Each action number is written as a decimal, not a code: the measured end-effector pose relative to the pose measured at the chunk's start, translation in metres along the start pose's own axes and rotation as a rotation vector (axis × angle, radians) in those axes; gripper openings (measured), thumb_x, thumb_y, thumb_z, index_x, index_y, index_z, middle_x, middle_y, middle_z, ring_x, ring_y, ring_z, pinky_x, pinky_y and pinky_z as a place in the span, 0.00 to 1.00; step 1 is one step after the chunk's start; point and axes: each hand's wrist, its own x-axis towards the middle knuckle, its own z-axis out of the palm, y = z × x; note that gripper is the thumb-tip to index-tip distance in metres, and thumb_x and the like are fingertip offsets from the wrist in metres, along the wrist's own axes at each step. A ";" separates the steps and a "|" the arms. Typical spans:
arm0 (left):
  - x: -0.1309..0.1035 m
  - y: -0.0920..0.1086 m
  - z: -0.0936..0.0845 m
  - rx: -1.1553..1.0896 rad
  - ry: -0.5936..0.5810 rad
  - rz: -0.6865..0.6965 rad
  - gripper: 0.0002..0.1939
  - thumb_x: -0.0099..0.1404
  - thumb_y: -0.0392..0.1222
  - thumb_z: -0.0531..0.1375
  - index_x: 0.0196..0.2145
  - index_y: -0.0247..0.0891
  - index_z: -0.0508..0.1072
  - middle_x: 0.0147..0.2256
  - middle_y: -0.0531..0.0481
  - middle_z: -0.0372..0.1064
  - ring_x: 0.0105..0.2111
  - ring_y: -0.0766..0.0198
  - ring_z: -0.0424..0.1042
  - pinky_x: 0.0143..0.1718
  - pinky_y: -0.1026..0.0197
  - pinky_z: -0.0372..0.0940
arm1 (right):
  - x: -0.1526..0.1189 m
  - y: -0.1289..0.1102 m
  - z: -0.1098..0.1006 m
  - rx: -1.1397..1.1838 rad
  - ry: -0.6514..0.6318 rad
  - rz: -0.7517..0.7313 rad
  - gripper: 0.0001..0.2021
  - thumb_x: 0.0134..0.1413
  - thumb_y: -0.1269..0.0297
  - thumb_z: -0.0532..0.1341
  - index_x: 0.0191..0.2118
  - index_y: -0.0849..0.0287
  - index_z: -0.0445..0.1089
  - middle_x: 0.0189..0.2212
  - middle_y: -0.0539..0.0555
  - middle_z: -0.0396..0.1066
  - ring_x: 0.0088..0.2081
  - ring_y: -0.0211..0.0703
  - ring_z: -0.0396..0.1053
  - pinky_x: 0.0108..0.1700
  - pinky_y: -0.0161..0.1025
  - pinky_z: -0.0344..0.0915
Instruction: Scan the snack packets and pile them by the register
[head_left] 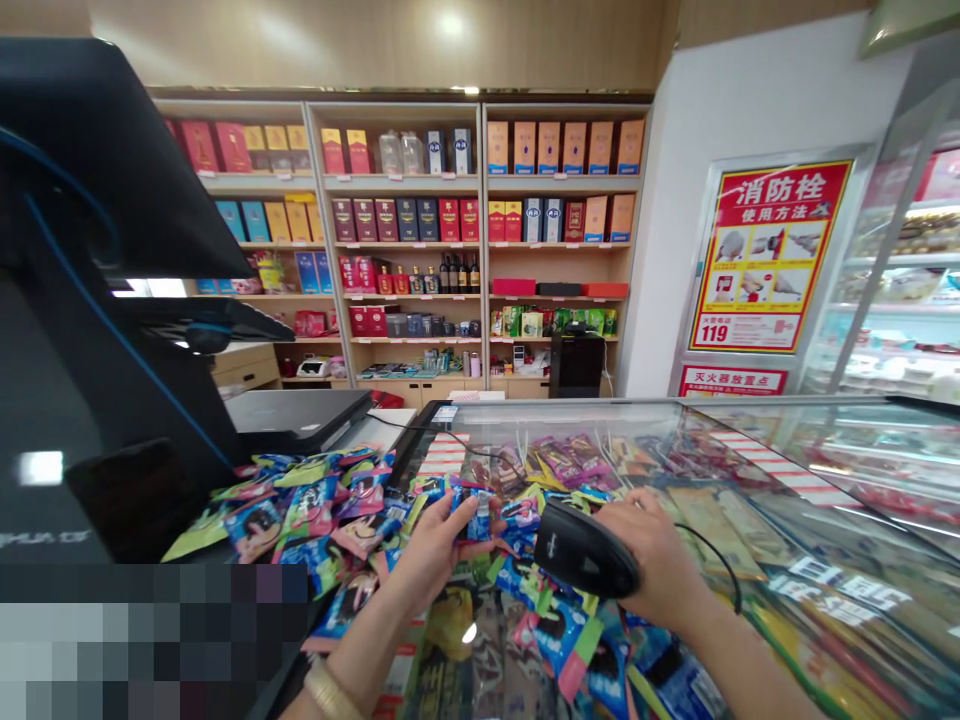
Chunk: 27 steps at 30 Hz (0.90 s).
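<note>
Many small blue, pink and green snack packets lie in a loose heap over the glass counter. My left hand, with a bracelet on the wrist, is among them at the middle, its thumb and fingers around a blue packet. In my right hand is a black handheld scanner, its head pointing left toward that packet. A dark cable runs out behind the right hand. More packets are spread below the scanner.
A black monitor stand and a flat grey device stand at the left. The glass counter holds more packaged goods under its top. Behind are shelves of boxes and bottles, a black box-like machine and a red poster.
</note>
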 end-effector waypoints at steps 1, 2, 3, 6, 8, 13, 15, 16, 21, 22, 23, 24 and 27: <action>0.000 -0.002 0.001 0.019 -0.009 -0.004 0.09 0.62 0.38 0.63 0.40 0.32 0.72 0.41 0.40 0.76 0.35 0.57 0.79 0.27 0.65 0.76 | 0.000 0.000 0.000 0.000 -0.009 0.004 0.05 0.50 0.65 0.55 0.32 0.56 0.67 0.25 0.49 0.69 0.29 0.39 0.64 0.38 0.41 0.48; 0.001 -0.004 0.001 0.032 -0.018 -0.003 0.10 0.62 0.38 0.63 0.41 0.32 0.72 0.41 0.40 0.76 0.35 0.57 0.79 0.26 0.65 0.76 | 0.000 0.000 0.001 -0.001 -0.017 0.008 0.06 0.49 0.65 0.55 0.32 0.56 0.68 0.25 0.50 0.70 0.29 0.39 0.64 0.38 0.41 0.48; 0.001 -0.006 0.001 0.042 -0.027 -0.001 0.11 0.62 0.39 0.64 0.41 0.32 0.72 0.42 0.41 0.76 0.34 0.57 0.79 0.26 0.65 0.76 | 0.000 0.000 0.001 -0.002 -0.020 0.010 0.06 0.48 0.65 0.55 0.32 0.57 0.68 0.25 0.50 0.70 0.29 0.39 0.64 0.38 0.41 0.48; 0.000 -0.008 0.001 0.060 -0.049 -0.002 0.12 0.61 0.41 0.64 0.42 0.33 0.72 0.42 0.41 0.76 0.35 0.57 0.79 0.27 0.64 0.76 | 0.000 0.001 0.001 -0.003 -0.019 0.014 0.06 0.47 0.66 0.56 0.32 0.57 0.68 0.25 0.49 0.70 0.30 0.39 0.65 0.38 0.41 0.48; 0.000 -0.009 0.001 0.066 -0.054 -0.002 0.12 0.61 0.41 0.64 0.41 0.33 0.72 0.43 0.41 0.76 0.35 0.57 0.79 0.27 0.64 0.76 | 0.000 0.002 0.001 -0.006 -0.017 0.022 0.06 0.46 0.66 0.56 0.32 0.57 0.68 0.25 0.50 0.70 0.30 0.40 0.65 0.39 0.41 0.47; -0.001 -0.006 0.003 0.073 -0.036 -0.001 0.13 0.60 0.43 0.65 0.40 0.33 0.73 0.43 0.41 0.76 0.35 0.57 0.79 0.27 0.64 0.76 | 0.000 0.002 0.002 -0.020 -0.033 0.033 0.04 0.46 0.66 0.55 0.29 0.57 0.66 0.23 0.49 0.68 0.28 0.39 0.62 0.39 0.42 0.47; -0.001 -0.007 0.003 0.088 -0.038 0.007 0.13 0.59 0.44 0.66 0.39 0.34 0.73 0.42 0.41 0.76 0.35 0.57 0.79 0.27 0.64 0.75 | 0.001 0.001 0.002 -0.027 -0.032 0.027 0.04 0.46 0.66 0.55 0.29 0.57 0.66 0.23 0.49 0.67 0.28 0.39 0.62 0.39 0.41 0.47; 0.000 -0.007 0.003 0.100 -0.041 0.012 0.14 0.58 0.45 0.66 0.39 0.34 0.73 0.43 0.41 0.76 0.35 0.57 0.79 0.27 0.64 0.75 | 0.001 0.001 0.001 -0.030 -0.032 0.025 0.04 0.46 0.66 0.55 0.29 0.57 0.66 0.23 0.49 0.68 0.28 0.39 0.62 0.38 0.41 0.48; 0.002 -0.016 0.000 0.220 -0.061 0.172 0.22 0.60 0.54 0.62 0.46 0.37 0.72 0.48 0.42 0.73 0.44 0.52 0.75 0.39 0.54 0.75 | -0.003 0.017 -0.009 -0.084 0.037 0.046 0.04 0.48 0.65 0.57 0.31 0.56 0.68 0.25 0.50 0.71 0.28 0.39 0.65 0.38 0.41 0.51; 0.001 -0.018 0.000 0.289 -0.082 0.258 0.23 0.62 0.55 0.59 0.49 0.39 0.71 0.51 0.42 0.71 0.49 0.51 0.73 0.44 0.51 0.73 | -0.006 0.026 -0.013 -0.125 0.064 0.061 0.06 0.48 0.64 0.57 0.33 0.56 0.69 0.26 0.51 0.72 0.29 0.40 0.65 0.39 0.41 0.52; 0.000 -0.020 0.001 0.387 -0.107 0.356 0.24 0.64 0.55 0.57 0.52 0.40 0.69 0.53 0.42 0.68 0.53 0.51 0.69 0.50 0.49 0.70 | -0.009 0.036 -0.017 -0.181 0.095 0.087 0.06 0.48 0.63 0.58 0.33 0.56 0.69 0.26 0.52 0.72 0.30 0.42 0.67 0.39 0.41 0.53; -0.002 -0.023 0.003 0.508 -0.134 0.456 0.24 0.66 0.53 0.55 0.55 0.41 0.68 0.55 0.42 0.66 0.56 0.52 0.65 0.55 0.48 0.65 | -0.013 0.046 -0.021 -0.238 0.139 0.097 0.06 0.48 0.63 0.57 0.32 0.56 0.70 0.27 0.53 0.73 0.31 0.43 0.68 0.39 0.41 0.54; -0.006 -0.031 0.013 0.874 -0.213 0.660 0.23 0.69 0.46 0.51 0.61 0.43 0.62 0.59 0.41 0.60 0.60 0.55 0.59 0.63 0.49 0.54 | -0.025 0.076 -0.029 -0.381 0.251 0.167 0.11 0.49 0.59 0.58 0.37 0.57 0.72 0.31 0.55 0.76 0.30 0.44 0.69 0.37 0.41 0.57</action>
